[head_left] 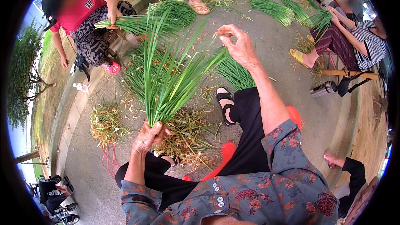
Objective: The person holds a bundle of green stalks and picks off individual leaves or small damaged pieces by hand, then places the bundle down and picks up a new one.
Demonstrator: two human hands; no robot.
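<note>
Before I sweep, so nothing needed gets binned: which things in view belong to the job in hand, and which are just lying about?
In the work:
green stalks, in the left hand
right hand, raised beside them
pile of similar stalks, ahead
heap of yellowed leaves, probably strippings

Seemingly just lying about:
clear bottle, at left
steel flask, at right

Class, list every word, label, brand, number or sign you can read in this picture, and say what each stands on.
No text can be read anywhere in the picture.
Clear bottle: any print is too small to read.
Steel flask: no readable marking.
Pink-red shirt: a checked patch, no readable letters.
</note>
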